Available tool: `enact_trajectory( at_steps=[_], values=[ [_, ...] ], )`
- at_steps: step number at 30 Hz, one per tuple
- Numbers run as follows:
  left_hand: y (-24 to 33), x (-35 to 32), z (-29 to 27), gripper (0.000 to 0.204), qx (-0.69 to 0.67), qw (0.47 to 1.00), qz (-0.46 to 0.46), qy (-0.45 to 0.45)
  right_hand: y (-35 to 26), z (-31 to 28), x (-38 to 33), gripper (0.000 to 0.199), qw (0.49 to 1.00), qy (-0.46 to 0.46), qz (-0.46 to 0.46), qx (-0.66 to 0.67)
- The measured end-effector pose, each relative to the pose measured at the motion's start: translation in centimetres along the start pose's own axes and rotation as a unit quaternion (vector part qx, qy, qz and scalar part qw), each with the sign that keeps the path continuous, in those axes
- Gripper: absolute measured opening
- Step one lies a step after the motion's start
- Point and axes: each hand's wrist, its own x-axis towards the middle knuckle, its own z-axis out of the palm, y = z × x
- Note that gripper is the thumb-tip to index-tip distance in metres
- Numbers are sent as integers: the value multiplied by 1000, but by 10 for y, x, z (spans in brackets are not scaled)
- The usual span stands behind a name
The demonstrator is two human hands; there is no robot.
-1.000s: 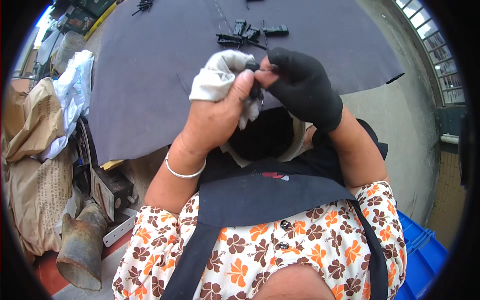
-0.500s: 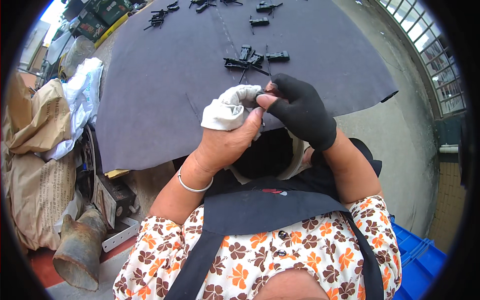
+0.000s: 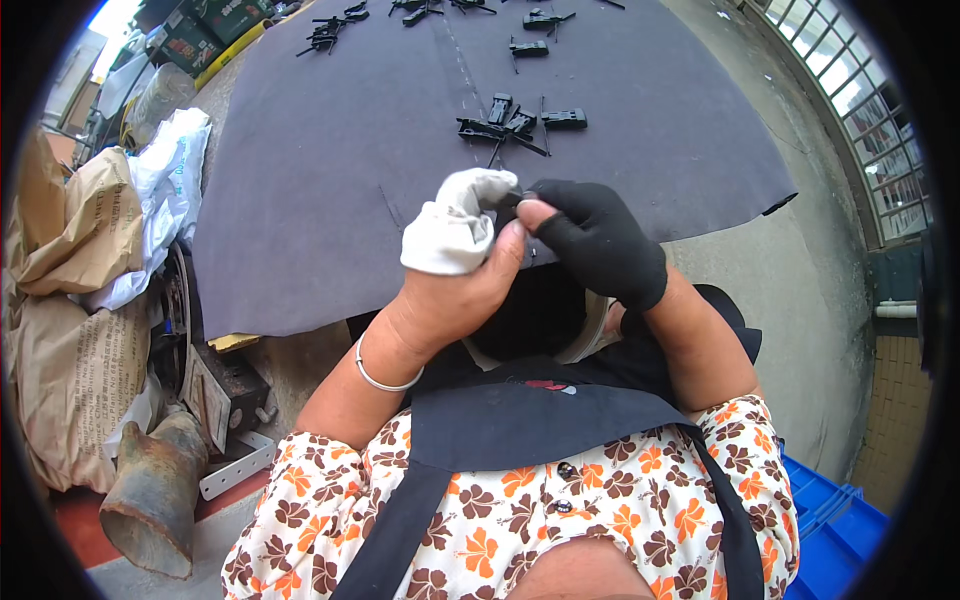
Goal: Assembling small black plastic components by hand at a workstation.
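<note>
My left hand (image 3: 462, 245), a white glove over its fingers and the thumb bare, is closed at the near edge of a grey-covered table (image 3: 320, 200). Against it, my right hand (image 3: 602, 240) in a black glove with bare fingertips is pinched shut. Between the fingertips of both hands shows a small black part (image 3: 512, 198), mostly hidden by the fingers. Just beyond the hands lies a cluster of black plastic pieces with thin rods (image 3: 500, 122). Beside it, to the right, rests a single similar piece (image 3: 566, 119).
More black pieces (image 3: 322, 34) lie along the table's far side. Below the hands stands a dark round container (image 3: 530, 310). Brown paper sacks (image 3: 75, 370) and a rusty pipe (image 3: 155, 490) are at the left. A blue crate (image 3: 835, 520) sits at lower right.
My right hand has tilted and dropped slightly, its fingertips closing nearer to my left hand. The table pieces appear a little lower and further right as the view shifts.
</note>
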Motion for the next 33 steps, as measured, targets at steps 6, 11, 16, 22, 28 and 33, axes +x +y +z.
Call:
enact_trajectory(
  at_steps=[6,11,16,22,28,33],
  values=[
    [-8,6,-7,26,-265,959,-97,-27,5,-17,-1,13,986,-56,-9,-158],
    [2,8,-9,29,-278,935,-211,-70,11,-16,-1,19,988,44,-130,-69],
    [11,6,-6,17,-234,949,-165,-129,-1,-12,-1,16,998,18,-26,-59],
    [5,7,2,10,-210,965,-139,-68,-7,-12,-1,16,995,-37,-9,-92],
    [9,4,0,12,0,998,40,-37,3,-3,2,21,997,-51,-10,-50],
    [19,-1,-25,22,53,983,-27,-174,-4,-28,17,23,972,-163,26,-169]
  ],
)
